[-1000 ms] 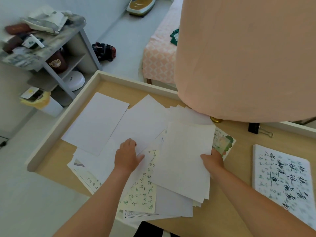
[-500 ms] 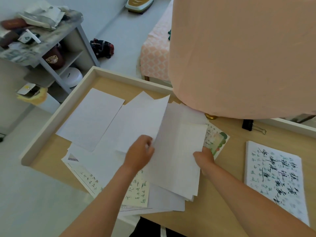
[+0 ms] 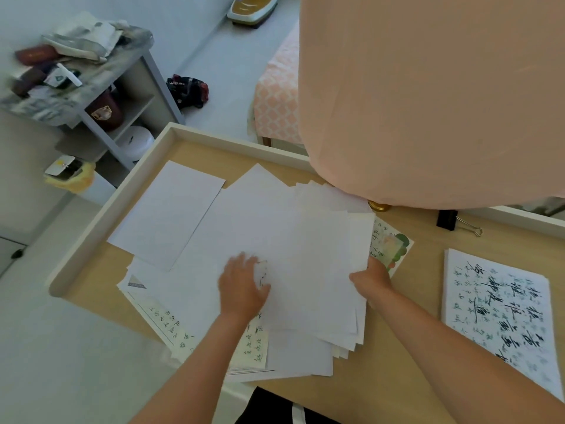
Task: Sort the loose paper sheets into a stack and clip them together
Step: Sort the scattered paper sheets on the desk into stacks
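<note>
Many loose sheets (image 3: 244, 215) lie fanned over the left half of the table (image 3: 426, 264), mostly blank white, a few overhanging its near edge. The right hand (image 3: 371, 280) grips the right edge of a gathered stack (image 3: 321, 270) on top of the spread, fingers curled round it. The left hand (image 3: 243, 286) lies on the sheets just left of that stack, fingers fairly flat and holding nothing; blur hides the fingertips. Under its wrist a cream sheet (image 3: 255, 344) carries green handwritten characters, too small to read. An illustrated sheet (image 3: 394, 249) with green print peeks out beside the right hand. A printed pile (image 3: 495, 313) at the right shows columns of bold black brush characters, blurred. A black binder clip (image 3: 449, 220) sits apart near the far rim, beside a peach lampshade (image 3: 428, 102). On the floor, a dark bag (image 3: 188, 91) bears white letters reading "WEISI", the rest unclear.
</note>
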`<state>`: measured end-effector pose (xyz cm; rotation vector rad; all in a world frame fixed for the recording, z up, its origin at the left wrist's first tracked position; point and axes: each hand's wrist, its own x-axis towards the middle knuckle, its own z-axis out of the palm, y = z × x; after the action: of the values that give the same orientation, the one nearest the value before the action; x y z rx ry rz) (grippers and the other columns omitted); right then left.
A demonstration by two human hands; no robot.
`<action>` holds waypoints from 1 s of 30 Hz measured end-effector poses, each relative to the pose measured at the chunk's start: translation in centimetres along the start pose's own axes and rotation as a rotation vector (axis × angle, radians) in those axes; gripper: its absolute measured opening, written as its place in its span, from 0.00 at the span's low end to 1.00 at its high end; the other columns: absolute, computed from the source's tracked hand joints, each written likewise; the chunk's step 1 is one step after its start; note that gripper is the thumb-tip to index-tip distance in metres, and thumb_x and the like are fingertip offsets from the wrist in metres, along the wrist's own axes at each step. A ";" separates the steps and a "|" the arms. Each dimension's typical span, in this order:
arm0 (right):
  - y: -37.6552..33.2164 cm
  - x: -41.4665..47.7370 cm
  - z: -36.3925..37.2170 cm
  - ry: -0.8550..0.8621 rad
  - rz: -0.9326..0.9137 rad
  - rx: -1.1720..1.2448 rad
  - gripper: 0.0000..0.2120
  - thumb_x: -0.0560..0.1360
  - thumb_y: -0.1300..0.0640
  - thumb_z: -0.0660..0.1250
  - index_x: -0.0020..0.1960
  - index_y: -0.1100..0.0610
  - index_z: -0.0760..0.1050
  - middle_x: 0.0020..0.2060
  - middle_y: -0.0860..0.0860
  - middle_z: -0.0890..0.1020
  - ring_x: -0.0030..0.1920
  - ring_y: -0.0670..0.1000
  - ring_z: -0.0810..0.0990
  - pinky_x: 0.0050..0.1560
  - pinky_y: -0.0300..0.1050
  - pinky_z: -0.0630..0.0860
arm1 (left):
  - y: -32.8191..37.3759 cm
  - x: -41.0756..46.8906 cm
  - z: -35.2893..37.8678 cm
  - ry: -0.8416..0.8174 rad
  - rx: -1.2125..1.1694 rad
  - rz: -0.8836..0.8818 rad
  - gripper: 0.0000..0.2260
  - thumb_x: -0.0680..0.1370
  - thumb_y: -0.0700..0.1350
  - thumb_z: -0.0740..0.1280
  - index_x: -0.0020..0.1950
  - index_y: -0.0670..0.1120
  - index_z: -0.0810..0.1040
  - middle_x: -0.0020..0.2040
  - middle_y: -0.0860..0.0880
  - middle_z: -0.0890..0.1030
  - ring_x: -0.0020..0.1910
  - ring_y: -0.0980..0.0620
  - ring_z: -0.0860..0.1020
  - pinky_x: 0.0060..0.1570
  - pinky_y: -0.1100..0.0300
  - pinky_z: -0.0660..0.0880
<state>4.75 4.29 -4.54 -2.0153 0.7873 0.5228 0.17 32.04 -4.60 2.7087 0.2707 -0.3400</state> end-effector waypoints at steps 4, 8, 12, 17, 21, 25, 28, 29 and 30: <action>0.5 0.5 -0.4 -0.027 0.020 0.126 0.14 0.73 0.68 0.65 0.57 0.57 0.75 0.50 0.54 0.81 0.49 0.55 0.80 0.48 0.48 0.79 | -4.0 -0.3 0.9 -0.178 0.211 -0.174 0.48 0.71 0.73 0.62 0.80 0.52 0.44 0.80 0.41 0.41 0.79 0.38 0.42 0.72 0.36 0.53; 0.3 0.7 0.4 -0.056 -0.001 0.205 0.15 0.74 0.62 0.70 0.61 0.58 0.77 0.52 0.55 0.83 0.51 0.57 0.82 0.56 0.56 0.80 | -4.0 -1.1 1.7 -0.029 0.311 -0.061 0.34 0.76 0.62 0.66 0.77 0.47 0.61 0.76 0.38 0.61 0.73 0.35 0.62 0.62 0.42 0.72; -0.2 0.6 1.3 -0.018 -0.035 0.134 0.15 0.75 0.62 0.69 0.61 0.58 0.76 0.53 0.54 0.82 0.50 0.55 0.80 0.49 0.46 0.77 | -3.2 -0.4 0.6 0.016 0.320 -0.046 0.24 0.76 0.48 0.65 0.72 0.47 0.69 0.67 0.41 0.71 0.60 0.39 0.72 0.48 0.49 0.75; -1.8 -0.9 2.1 0.136 -0.080 -0.285 0.30 0.72 0.64 0.68 0.71 0.59 0.62 0.64 0.58 0.71 0.60 0.60 0.73 0.55 0.52 0.76 | -2.2 0.5 -2.4 -0.008 0.106 -0.122 0.12 0.79 0.37 0.58 0.44 0.47 0.79 0.53 0.51 0.75 0.52 0.47 0.73 0.39 0.58 0.66; -3.3 -3.0 3.1 0.249 -0.479 -0.722 0.45 0.71 0.60 0.70 0.79 0.55 0.46 0.76 0.59 0.51 0.73 0.61 0.58 0.68 0.55 0.66 | -2.7 0.2 -5.2 -0.067 0.126 -0.151 0.10 0.77 0.36 0.57 0.38 0.48 0.70 0.36 0.52 0.73 0.35 0.51 0.70 0.30 0.60 0.62; -5.9 -5.3 5.6 -0.148 -0.923 -0.791 0.39 0.76 0.50 0.67 0.80 0.52 0.50 0.79 0.54 0.51 0.77 0.56 0.54 0.74 0.52 0.57 | -2.8 -1.3 -7.6 -0.074 0.199 -0.062 0.13 0.78 0.36 0.58 0.37 0.52 0.65 0.34 0.54 0.71 0.36 0.51 0.70 0.29 0.60 0.59; -8.2 -7.4 8.8 -0.288 -1.156 -0.798 0.36 0.76 0.49 0.67 0.79 0.52 0.56 0.78 0.52 0.60 0.77 0.53 0.58 0.75 0.51 0.54 | -2.8 -2.6 -8.6 -0.084 0.128 -0.021 0.13 0.79 0.40 0.61 0.36 0.52 0.69 0.33 0.54 0.73 0.38 0.51 0.73 0.30 0.60 0.62; -8.8 -8.1 9.9 -0.304 -1.184 -0.810 0.34 0.76 0.51 0.67 0.79 0.52 0.58 0.75 0.52 0.66 0.75 0.53 0.62 0.74 0.50 0.56 | -2.9 -3.1 -9.0 -0.091 0.100 -0.002 0.11 0.80 0.42 0.62 0.38 0.52 0.74 0.35 0.54 0.76 0.40 0.51 0.76 0.31 0.60 0.65; -9.3 -8.5 11.0 -0.305 -1.199 -0.845 0.32 0.76 0.55 0.66 0.78 0.52 0.60 0.70 0.52 0.72 0.71 0.54 0.68 0.73 0.50 0.59 | -3.0 -3.6 -9.3 -0.097 0.066 0.011 0.09 0.80 0.45 0.63 0.43 0.53 0.79 0.38 0.54 0.79 0.42 0.51 0.78 0.34 0.59 0.69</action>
<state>4.57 20.30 0.49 -2.5792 -1.0014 0.4197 -2.14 38.07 3.58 2.7468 0.2209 -0.4841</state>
